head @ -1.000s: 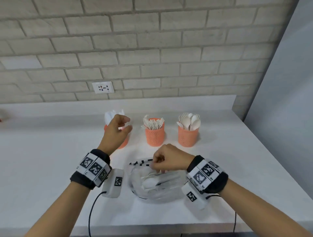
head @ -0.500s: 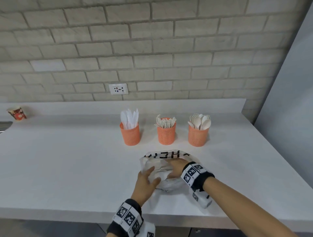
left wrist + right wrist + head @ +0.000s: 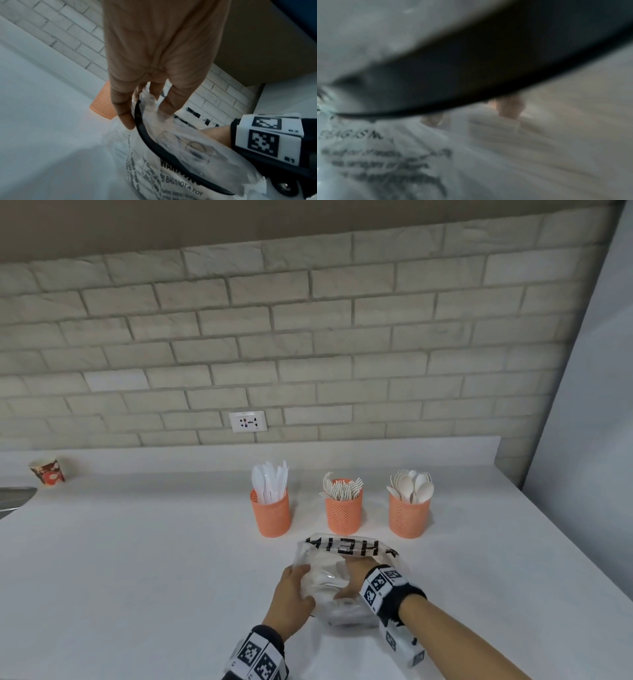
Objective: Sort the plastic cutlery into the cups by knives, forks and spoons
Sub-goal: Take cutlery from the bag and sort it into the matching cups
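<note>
Three orange mesh cups stand in a row at the back: knives [image 3: 270, 511], forks [image 3: 342, 515], spoons [image 3: 409, 517]. In front of them lies a clear plastic bag [image 3: 346, 549] with black lettering and white cutlery inside. My left hand [image 3: 296, 587] grips the bag's left edge; in the left wrist view its fingers [image 3: 123, 115] pinch the film by the black-rimmed mouth. My right hand [image 3: 352, 570] is inside the bag up to the wrist band. The right wrist view is blurred: fingertips [image 3: 510, 106] lie against pale cutlery [image 3: 505, 135], grip unclear.
A patterned paper cup [image 3: 48, 471] stands far left by a sink edge [image 3: 13, 498]. A wall socket [image 3: 247, 421] sits in the brick wall behind the white counter [image 3: 137, 559]. A grey panel [image 3: 582, 440] bounds the right side.
My left hand came back from the knife cup and took hold of the bag's edge. My right hand went into the bag. The head view pulled back and up.
</note>
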### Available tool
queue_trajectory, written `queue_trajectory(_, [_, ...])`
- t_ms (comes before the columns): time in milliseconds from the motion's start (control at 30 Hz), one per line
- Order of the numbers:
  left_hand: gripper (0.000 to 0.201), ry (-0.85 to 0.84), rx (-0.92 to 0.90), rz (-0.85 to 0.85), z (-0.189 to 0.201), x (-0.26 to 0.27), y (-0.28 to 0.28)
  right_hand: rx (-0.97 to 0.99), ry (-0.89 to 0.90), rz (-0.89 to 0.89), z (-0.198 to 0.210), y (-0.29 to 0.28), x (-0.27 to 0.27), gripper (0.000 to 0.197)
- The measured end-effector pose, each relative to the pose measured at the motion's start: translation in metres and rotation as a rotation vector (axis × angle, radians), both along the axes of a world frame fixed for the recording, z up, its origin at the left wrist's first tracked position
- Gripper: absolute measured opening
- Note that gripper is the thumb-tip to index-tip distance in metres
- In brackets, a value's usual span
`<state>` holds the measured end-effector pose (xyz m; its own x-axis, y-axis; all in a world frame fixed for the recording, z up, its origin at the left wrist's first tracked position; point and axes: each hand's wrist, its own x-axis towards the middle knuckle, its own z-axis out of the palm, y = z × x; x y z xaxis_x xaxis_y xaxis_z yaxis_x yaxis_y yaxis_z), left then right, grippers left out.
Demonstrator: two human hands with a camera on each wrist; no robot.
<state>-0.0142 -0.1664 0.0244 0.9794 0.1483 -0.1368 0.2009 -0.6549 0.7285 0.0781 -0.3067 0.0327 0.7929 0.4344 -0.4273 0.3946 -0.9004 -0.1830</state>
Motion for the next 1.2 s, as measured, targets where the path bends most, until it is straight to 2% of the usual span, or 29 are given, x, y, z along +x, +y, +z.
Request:
queue_trajectory(167, [0.057,-0.008,0.005,-0.013,0.001,0.002,0.002,0.009,-0.028,-0.098,-0.008,0.006,0.004,0.076])
queue_trajectory(300, [0.058,-0.027,0.006,-0.030,0.000,0.001,0.005,0.217,0.103,-0.208,-0.014,0.013,0.003,0.077])
queue_trajectory(400, [0.057,-0.042,0.023,-0.035,-0.002,0.000,0.009,0.203,0.135,-0.233,-0.012,0.008,0.004,0.075])
queue_trajectory(533, [0.057,-0.062,0.038,-0.044,-0.004,0.000,0.012,0.044,0.125,-0.180,-0.005,0.002,0.001,0.073])
queue_trajectory(767, [0.055,-0.070,0.061,-0.066,-0.003,0.000,0.015,0.080,0.209,-0.177,-0.005,0.011,-0.004,0.079])
queue_trajectory(933, [0.051,-0.077,0.035,-0.001,-0.003,0.001,0.022,0.096,0.280,-0.177,0.006,0.010,-0.007,0.076])
queue_trajectory(1200, [0.049,-0.081,0.068,0.109,-0.006,0.005,0.021,0.137,0.227,-0.102,0.009,0.010,-0.005,0.076])
